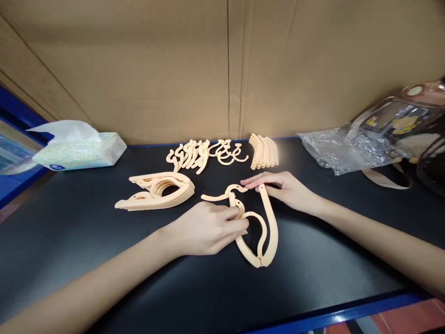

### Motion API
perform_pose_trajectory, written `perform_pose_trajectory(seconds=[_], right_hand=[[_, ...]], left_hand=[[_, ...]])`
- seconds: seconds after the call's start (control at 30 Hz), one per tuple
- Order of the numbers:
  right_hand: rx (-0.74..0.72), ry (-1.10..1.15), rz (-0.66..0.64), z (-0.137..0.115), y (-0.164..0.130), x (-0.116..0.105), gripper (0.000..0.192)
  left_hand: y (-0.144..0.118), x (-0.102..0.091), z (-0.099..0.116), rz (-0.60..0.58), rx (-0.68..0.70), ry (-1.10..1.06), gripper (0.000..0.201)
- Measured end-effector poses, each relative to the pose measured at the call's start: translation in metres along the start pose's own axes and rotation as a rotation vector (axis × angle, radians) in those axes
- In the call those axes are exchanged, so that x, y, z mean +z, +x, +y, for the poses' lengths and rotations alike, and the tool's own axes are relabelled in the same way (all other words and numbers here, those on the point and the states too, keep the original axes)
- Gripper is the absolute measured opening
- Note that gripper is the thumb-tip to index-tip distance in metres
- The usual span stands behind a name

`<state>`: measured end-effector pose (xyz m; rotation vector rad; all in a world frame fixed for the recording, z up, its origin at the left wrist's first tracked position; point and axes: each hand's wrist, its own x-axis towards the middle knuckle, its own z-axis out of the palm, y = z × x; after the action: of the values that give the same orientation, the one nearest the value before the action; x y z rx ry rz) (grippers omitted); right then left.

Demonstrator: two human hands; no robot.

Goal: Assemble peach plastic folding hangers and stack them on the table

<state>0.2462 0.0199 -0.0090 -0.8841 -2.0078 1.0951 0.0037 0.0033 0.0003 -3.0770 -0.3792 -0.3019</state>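
A cream plastic folding hanger (271,227) lies folded on the black table, its two curved arms joined at the near end. My left hand (208,227) is closed on the hanger's left arm, fingers wrapped over it. At the far end, my right hand (281,185) pinches the tip of a small curved hanger piece (217,198). That piece meets the top of the left arm; the exact joint is hard to see. The right thumb rests close to the tip of the hanger's right arm. Left of my hands lies a stack of folded hangers (170,200).
Behind are a pile of loose curved pieces (189,155), several hooks (227,153) and a row of hanger arms (264,152). A tissue pack (83,150) stands far left. Clear plastic wrap (337,150) and a transparent bag (399,123) lie right, before a cardboard wall (167,69).
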Motion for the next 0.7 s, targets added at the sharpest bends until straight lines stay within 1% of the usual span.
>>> perform_pose_trajectory(seconds=[0.13,0.23,0.33,0.4,0.6,0.7], right_hand=[[-0.029,-0.255,-0.010,-0.002,-0.002,0.002,0.027],[-0.112,-0.418,-0.001,-0.001,-0.004,0.003,0.028],[-0.184,-0.520,-0.002,0.002,-0.005,0.003,0.030],[-0.202,-0.566,-0.002,0.002,-0.005,0.002,0.032],[-0.237,-0.715,0.031,-0.005,-0.007,0.002,0.027],[-0.241,-0.848,0.052,-0.009,-0.007,0.003,0.021]], left_hand=[[-0.001,0.002,0.000,0.037,-0.043,-0.029,0.026],[-0.001,0.003,-0.001,0.082,-0.112,-0.126,0.022],[-0.001,0.004,-0.002,0.104,-0.187,-0.266,0.014],[-0.001,0.004,-0.002,0.113,-0.238,-0.317,0.011],[0.001,0.001,0.000,0.072,-0.408,-0.316,0.023],[0.001,-0.003,0.002,0.060,-0.431,-0.317,0.024]])
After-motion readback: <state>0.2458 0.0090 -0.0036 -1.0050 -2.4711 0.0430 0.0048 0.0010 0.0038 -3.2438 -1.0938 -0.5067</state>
